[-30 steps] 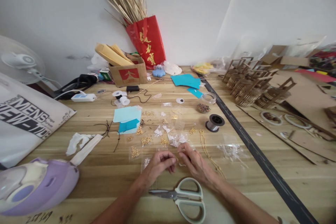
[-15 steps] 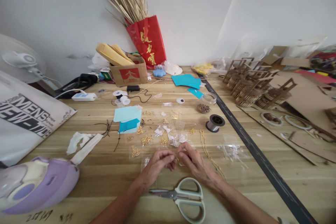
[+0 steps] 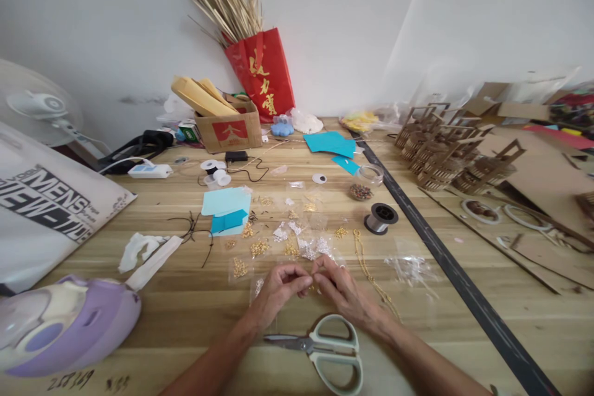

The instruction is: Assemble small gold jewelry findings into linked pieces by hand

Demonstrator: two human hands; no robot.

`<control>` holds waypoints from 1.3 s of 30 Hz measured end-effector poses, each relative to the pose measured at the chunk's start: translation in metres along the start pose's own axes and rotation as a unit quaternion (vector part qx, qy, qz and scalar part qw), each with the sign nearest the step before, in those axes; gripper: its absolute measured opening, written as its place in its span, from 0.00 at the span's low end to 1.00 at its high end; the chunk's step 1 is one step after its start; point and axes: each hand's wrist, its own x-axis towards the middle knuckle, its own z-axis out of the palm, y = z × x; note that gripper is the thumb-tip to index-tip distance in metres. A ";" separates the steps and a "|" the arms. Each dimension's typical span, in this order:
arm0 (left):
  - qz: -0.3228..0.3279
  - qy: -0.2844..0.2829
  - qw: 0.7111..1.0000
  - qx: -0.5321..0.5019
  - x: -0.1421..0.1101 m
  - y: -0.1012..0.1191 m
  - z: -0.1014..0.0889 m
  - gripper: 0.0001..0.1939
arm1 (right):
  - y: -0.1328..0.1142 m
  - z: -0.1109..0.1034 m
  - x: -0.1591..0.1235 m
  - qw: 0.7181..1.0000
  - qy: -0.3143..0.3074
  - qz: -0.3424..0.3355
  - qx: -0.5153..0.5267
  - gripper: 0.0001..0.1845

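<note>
Beyond the scissors (image 3: 320, 346), left hand (image 3: 284, 284) and right hand (image 3: 338, 284) pinch close together, apparently on a tiny piece (image 3: 312, 288) too small to identify; work looks unfinished, gold bits (image 3: 258, 248) heaped farther beyond.

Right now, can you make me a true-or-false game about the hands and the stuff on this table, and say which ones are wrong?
1. The left hand and right hand have their fingertips close together. True.
2. The left hand is holding the scissors. False: they lie on the table, just below the hands in the picture.
3. A gold chain lies to the right of the right hand. True.
4. The red bag has nothing in it. False: dry stalks stick out of its top.
5. The wire spool is nearer the person than the scissors. False: the scissors are nearer.
</note>
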 end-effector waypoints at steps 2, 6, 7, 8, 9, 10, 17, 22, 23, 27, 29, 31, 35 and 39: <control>-0.005 0.000 1.000 0.001 0.000 0.002 0.001 0.12 | 0.003 0.001 0.000 1.000 -0.003 0.003 0.001 0.07; -0.009 0.003 1.000 0.007 0.000 0.003 0.001 0.12 | 0.004 0.001 0.000 1.000 -0.001 0.026 0.010 0.07; -0.010 0.005 1.000 0.009 0.000 0.003 0.001 0.12 | 0.003 0.000 0.000 0.999 0.003 0.038 0.010 0.07; -0.010 0.007 1.000 0.012 0.000 0.003 0.001 0.12 | 0.002 -0.001 0.000 0.999 0.007 0.050 0.012 0.08; -0.011 0.010 1.000 0.015 0.000 0.003 0.001 0.12 | 0.000 -0.002 0.000 0.998 0.008 0.060 0.020 0.09; -0.012 0.013 1.000 0.017 0.000 0.003 0.001 0.12 | -0.002 -0.004 0.001 0.997 0.007 0.067 0.032 0.10; -0.019 0.021 0.999 0.014 0.001 0.002 0.001 0.12 | -0.004 -0.004 0.004 0.993 0.000 0.100 0.055 0.12; -0.015 0.026 1.000 0.002 0.001 0.001 0.001 0.11 | 0.008 0.005 0.002 0.997 0.026 0.077 0.001 0.09; -0.014 0.027 1.000 0.000 0.001 0.001 0.001 0.11 | 0.009 0.006 0.001 0.997 0.031 0.072 -0.004 0.08; -0.011 0.029 1.000 0.003 0.000 0.002 0.002 0.12 | 0.009 0.006 0.002 0.996 0.037 0.078 -0.004 0.06; -0.009 0.030 1.000 0.003 0.000 0.001 0.001 0.11 | 0.008 0.005 0.003 0.996 0.038 0.084 0.001 0.07; -0.005 0.031 1.000 0.002 0.001 -0.001 0.000 0.11 | 0.007 0.004 0.003 0.996 0.042 0.082 0.009 0.07; 0.003 0.037 0.999 0.002 0.002 -0.005 -0.002 0.09 | 0.009 0.004 0.004 0.995 0.047 0.082 0.034 0.07; 0.002 0.046 0.999 0.004 0.002 -0.004 -0.001 0.08 | 0.009 0.004 0.005 0.994 0.046 0.082 0.047 0.07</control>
